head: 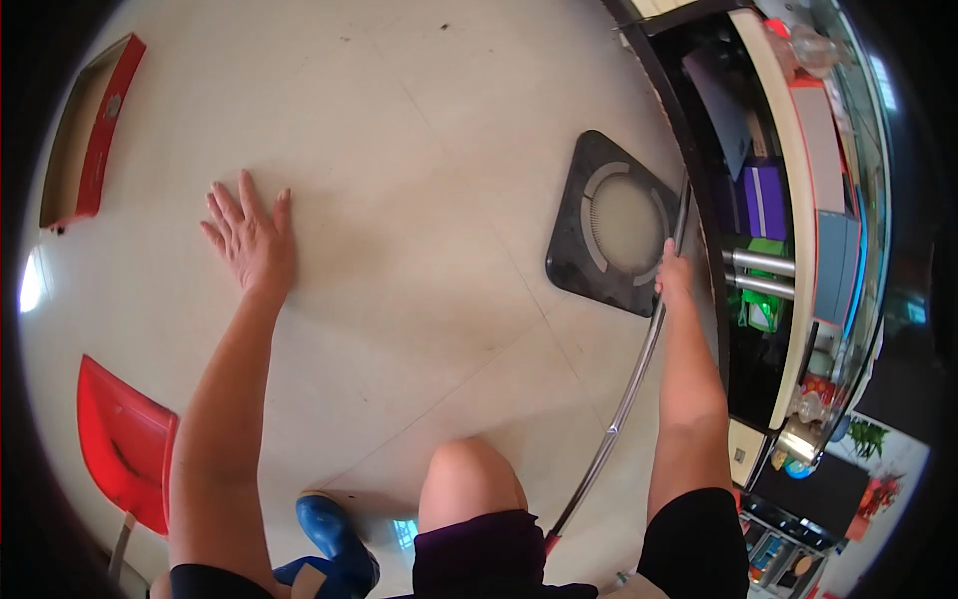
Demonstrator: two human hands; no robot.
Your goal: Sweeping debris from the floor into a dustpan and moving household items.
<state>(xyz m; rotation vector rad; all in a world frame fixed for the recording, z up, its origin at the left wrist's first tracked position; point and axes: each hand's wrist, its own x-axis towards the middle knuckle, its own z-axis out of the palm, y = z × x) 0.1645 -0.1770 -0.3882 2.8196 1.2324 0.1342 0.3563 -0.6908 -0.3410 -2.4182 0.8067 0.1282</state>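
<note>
My left hand (253, 243) is pressed palm down on the pale tiled floor (419, 299), fingers spread, holding nothing. In my right hand (674, 275) is a long metal pole (636, 374). Its far end passes under the lower edge of a low cabinet (707, 284), where its tip is hidden. The pole's near end has a red part (551, 542) beside my bent knee (470, 479). Just left of my right hand lies a flat, black, rounded-corner device (569, 254), probably a bathroom scale, with a pale round middle.
A red dustpan (123, 442) lies at the left beside my forearm. Farther up stands a shallow red box (105, 142), its inside brown. The cabinet's open shelf holds a purple box (764, 202) and metal tubes (763, 273). A blue boot (329, 524) is on the floor below.
</note>
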